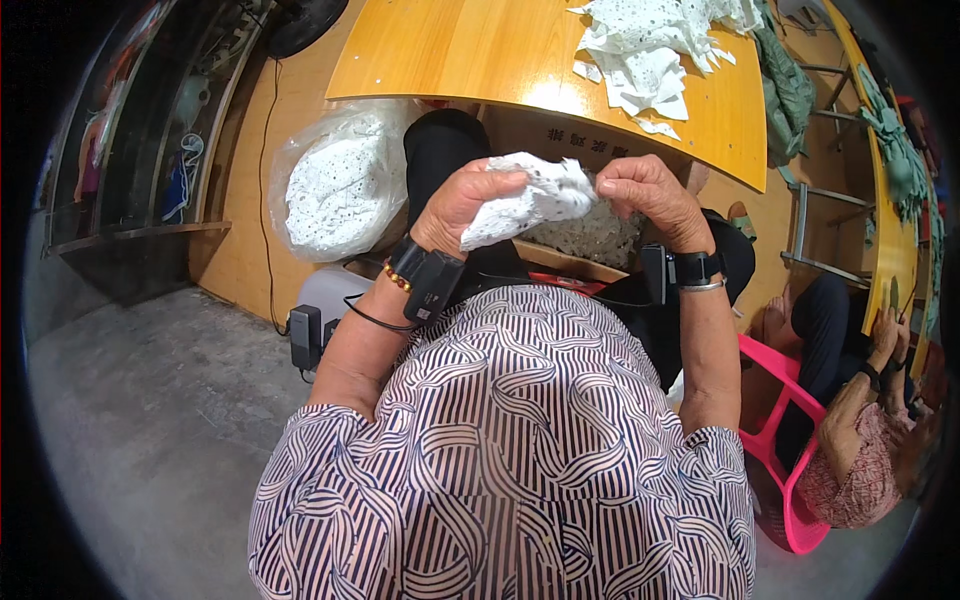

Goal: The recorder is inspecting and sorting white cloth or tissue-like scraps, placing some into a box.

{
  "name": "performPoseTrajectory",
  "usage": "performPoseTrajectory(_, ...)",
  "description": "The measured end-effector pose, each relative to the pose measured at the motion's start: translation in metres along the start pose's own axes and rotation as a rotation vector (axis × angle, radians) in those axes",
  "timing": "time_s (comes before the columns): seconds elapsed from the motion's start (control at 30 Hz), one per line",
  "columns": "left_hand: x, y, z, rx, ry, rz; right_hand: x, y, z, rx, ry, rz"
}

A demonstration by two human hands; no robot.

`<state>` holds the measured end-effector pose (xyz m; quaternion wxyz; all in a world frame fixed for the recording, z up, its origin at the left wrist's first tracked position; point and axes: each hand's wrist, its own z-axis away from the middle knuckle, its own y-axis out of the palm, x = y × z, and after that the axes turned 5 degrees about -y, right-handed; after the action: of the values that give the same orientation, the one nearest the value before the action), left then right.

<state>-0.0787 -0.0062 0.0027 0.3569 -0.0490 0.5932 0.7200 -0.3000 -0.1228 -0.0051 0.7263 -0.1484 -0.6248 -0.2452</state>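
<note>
A folded, limp white sheet with dark speckles [535,205] is held up over my lap, just short of the table edge. My left hand [465,205] grips its left side, thumb on top. At the sheet's right end my right hand [650,195] is closed in a pinch, its fingertips at the edge. Whether the sheet is cloth or another soft material I cannot tell. Below my hands, an open box with small grey-white bits [590,235] shows between my knees, partly hidden by my hands and the sheet.
A wooden table [450,50] stands ahead, with a pile of similar white speckled sheets [650,60] at its right. A clear plastic bag of white speckled material [345,185] sits left of my legs. Another person [860,430] sits at the right by a pink chair [790,480].
</note>
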Motion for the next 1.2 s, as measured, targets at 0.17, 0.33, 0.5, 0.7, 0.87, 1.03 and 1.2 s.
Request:
performPoseTrajectory(0.17, -0.002, -0.012, 0.002, -0.083, 0.035, 0.014, -0.041, -0.006, 0.011, -0.107, 0.141, 0.143)
performPoseTrajectory(0.33, 0.007, 0.001, -0.003, 0.0, -0.05, 0.035, -0.013, 0.024, -0.008, -0.176, -0.216, -0.1)
performPoseTrajectory(0.5, 0.01, -0.003, -0.003, 0.008, -0.083, 0.029, -0.011, 0.026, -0.011, -0.043, -0.137, -0.05)
performPoseTrajectory(0.7, 0.002, -0.019, 0.011, -0.064, -0.018, 0.046, -0.071, -0.012, 0.003, -0.181, 0.025, 0.619)
performPoseTrajectory(0.87, 0.008, -0.015, 0.007, -0.073, 0.011, 0.056, -0.049, 0.01, 0.002, -0.279, -0.11, 0.664)
performPoseTrajectory(1.03, 0.019, -0.007, -0.01, 0.023, -0.029, 0.13, -0.02, 0.034, -0.01, -0.051, -0.095, -0.15)
performPoseTrajectory(1.2, 0.014, -0.028, -0.021, -0.105, 0.126, 0.01, -0.028, 0.021, -0.005, -0.233, -0.134, -0.442)
